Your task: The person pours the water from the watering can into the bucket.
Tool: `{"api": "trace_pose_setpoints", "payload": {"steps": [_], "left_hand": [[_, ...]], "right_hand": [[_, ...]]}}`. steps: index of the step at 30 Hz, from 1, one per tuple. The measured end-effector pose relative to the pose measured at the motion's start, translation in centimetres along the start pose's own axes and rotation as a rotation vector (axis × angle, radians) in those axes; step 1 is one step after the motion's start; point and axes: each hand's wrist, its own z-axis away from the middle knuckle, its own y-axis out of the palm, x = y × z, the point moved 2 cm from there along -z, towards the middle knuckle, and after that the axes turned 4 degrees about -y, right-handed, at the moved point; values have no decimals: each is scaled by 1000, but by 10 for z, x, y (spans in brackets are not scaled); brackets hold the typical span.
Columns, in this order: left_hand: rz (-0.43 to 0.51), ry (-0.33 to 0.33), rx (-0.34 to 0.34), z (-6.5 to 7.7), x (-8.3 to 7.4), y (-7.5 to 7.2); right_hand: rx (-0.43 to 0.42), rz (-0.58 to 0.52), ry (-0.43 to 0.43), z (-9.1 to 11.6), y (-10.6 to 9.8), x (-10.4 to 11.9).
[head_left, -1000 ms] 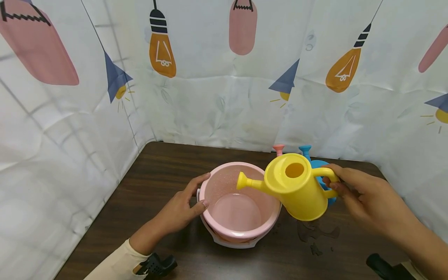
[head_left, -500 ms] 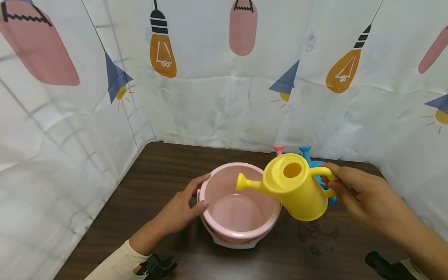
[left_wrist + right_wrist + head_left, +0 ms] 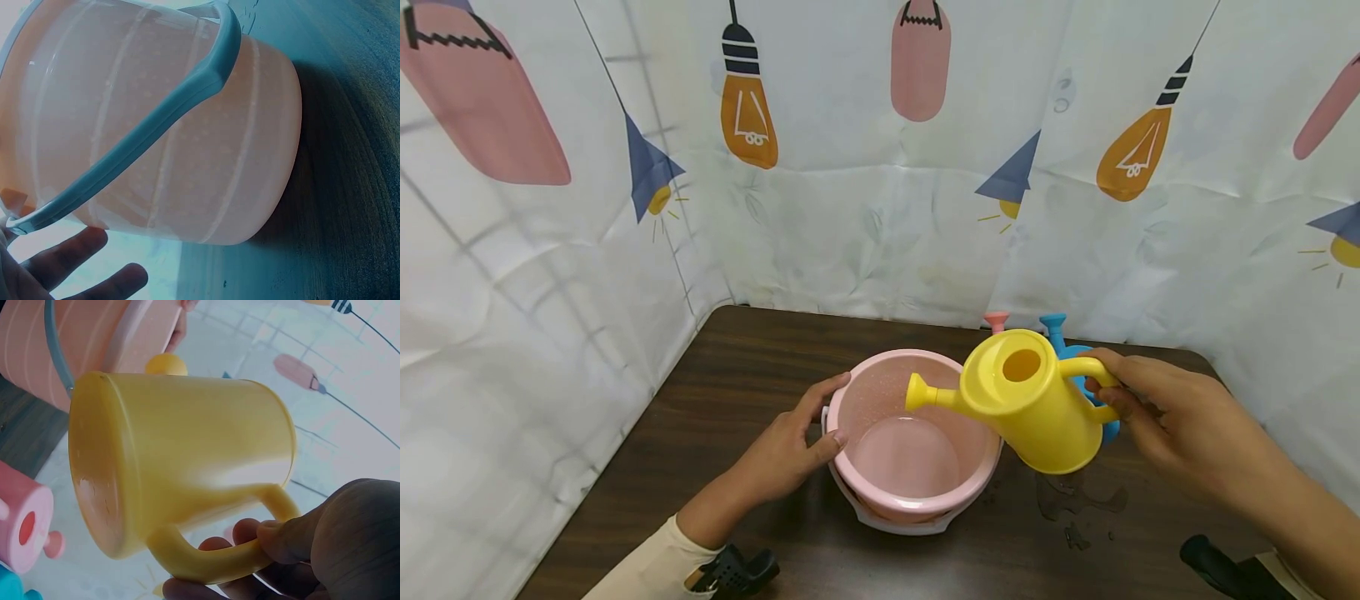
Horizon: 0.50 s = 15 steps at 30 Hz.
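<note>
Right fingers [image 3: 1127, 367] in a grip round the yellow watering can's [image 3: 1037, 417] handle [image 3: 209, 565], left fingers [image 3: 826, 394] straight at the pink bucket [image 3: 917, 504]

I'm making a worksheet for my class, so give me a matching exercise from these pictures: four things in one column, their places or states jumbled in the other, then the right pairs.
Column one
1. Yellow can
2. Bucket
3. Left hand
4. Blue can

Column two
A. Touching the bucket
B. Partly hidden behind the yellow can in the head view
C. Pink, standing on the table
D. Held by the right hand

Pairs: 1-D; 2-C; 3-A; 4-B
</note>
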Motion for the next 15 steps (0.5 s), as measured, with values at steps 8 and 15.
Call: {"api": "trace_pose_setpoints", "payload": {"steps": [8, 15], "left_hand": [[1, 18, -7, 0, 0, 0], [6, 22, -12, 0, 1, 0]], "right_hand": [[29, 15, -7, -3, 0, -2], [25, 6, -14, -7, -2, -2]]}}
